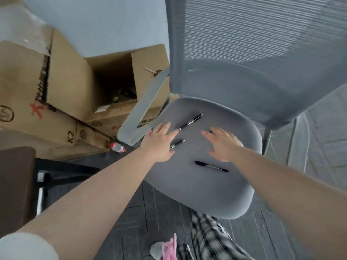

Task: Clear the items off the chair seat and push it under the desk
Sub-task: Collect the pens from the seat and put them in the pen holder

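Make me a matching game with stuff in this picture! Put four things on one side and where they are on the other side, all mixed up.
Things:
1. plastic bottle
2. long pen
3. left hand
4. open cardboard box

Places:
A. over a short pen on the chair seat
B. on the floor beside the boxes
C. behind the chair's armrest
D. on the seat, nearest the mesh backrest

Pairs: 1-B, 2-D, 3-A, 4-C
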{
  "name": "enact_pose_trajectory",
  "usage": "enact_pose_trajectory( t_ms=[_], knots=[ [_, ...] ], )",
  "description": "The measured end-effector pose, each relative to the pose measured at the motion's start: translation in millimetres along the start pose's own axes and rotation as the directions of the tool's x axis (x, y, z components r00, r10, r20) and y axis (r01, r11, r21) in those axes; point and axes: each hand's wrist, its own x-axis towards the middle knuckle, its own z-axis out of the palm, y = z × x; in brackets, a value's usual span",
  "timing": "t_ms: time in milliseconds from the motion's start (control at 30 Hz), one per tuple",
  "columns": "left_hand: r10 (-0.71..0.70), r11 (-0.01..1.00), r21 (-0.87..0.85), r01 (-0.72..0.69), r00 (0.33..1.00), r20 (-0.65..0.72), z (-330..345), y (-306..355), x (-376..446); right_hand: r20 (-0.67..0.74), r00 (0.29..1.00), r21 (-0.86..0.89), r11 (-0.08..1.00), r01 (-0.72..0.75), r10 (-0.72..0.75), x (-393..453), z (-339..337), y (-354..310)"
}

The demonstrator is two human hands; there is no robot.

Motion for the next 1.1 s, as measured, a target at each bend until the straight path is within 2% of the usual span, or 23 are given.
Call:
enact_pose_trajectory(
  t_ms=[267, 400, 700, 800, 900, 1000, 1100],
  knots=[
    [-0.05, 0.998, 0.042, 0.044, 0.987, 0.153, 61, 13, 72, 0.178, 0.982, 0.14, 0.986, -0.086, 0.06, 26, 85, 40],
    [-0.134, 0.991, 0.031, 0.131, 0.98, 0.15, 91, 12, 93, 0.207, 0.977, 0.171, 0.981, -0.086, 0.05, 44, 113, 41],
    [-0.24, 0.971, 0.041, 0.237, 0.967, 0.091, 131, 24, 122, 0.101, 0.992, 0.17, 0.982, -0.085, 0.069, 72, 144, 44],
    [-0.226, 0.974, 0.006, 0.227, 0.97, 0.084, 135, 29, 130, 0.132, 0.991, 0.158, 0.986, -0.056, 0.035, 78, 144, 45],
    [-0.187, 0.978, -0.081, 0.19, 0.982, 0.037, 132, 34, 136, 0.129, 0.991, 0.223, 0.972, -0.069, 0.04, 79, 138, 48],
    [-0.147, 0.977, -0.163, 0.14, 0.989, -0.032, 122, 44, 144, 0.059, 0.993, 0.327, 0.938, -0.117, 0.103, 80, 127, 55],
    [-0.154, 0.971, -0.2, 0.132, 0.983, -0.098, 105, 54, 157, -0.03, 0.985, 0.36, 0.921, -0.147, 0.169, 85, 115, 67]
  ],
)
